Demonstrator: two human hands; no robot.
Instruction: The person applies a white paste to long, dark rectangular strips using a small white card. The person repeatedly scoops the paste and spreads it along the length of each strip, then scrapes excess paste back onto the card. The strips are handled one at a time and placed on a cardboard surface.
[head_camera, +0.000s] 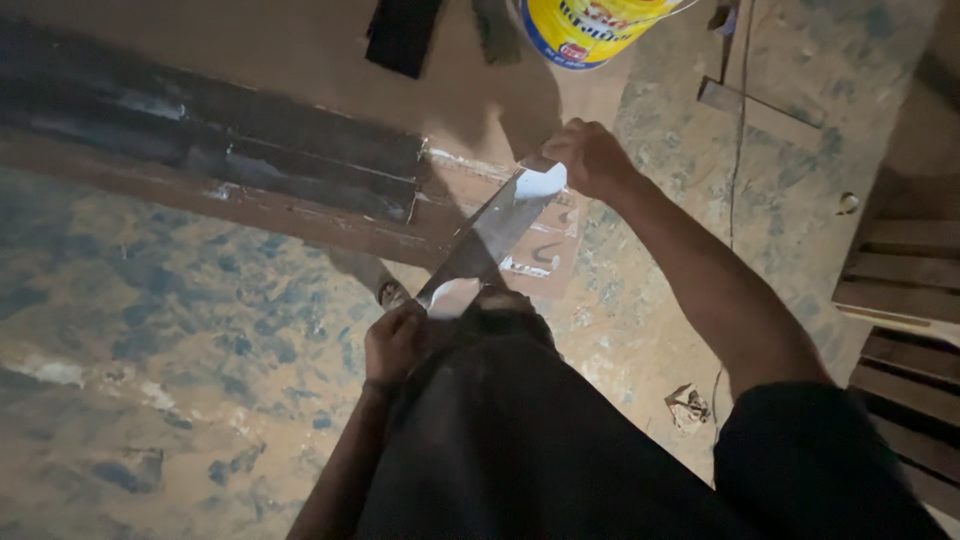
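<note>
Metal strip (490, 235) | both hands (395, 340) clamped on ends | mottled concrete floor (150, 320), dim rm

The metal strip (495, 232) looks smooth and glossy; the floor (180, 330) rough, mottled and matt; the bucket (585, 30) shiny plastic.

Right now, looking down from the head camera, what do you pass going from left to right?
Dark metal beams → left hand → shiny metal strip → right hand → crumpled scrap on the floor → wooden slats.
</note>
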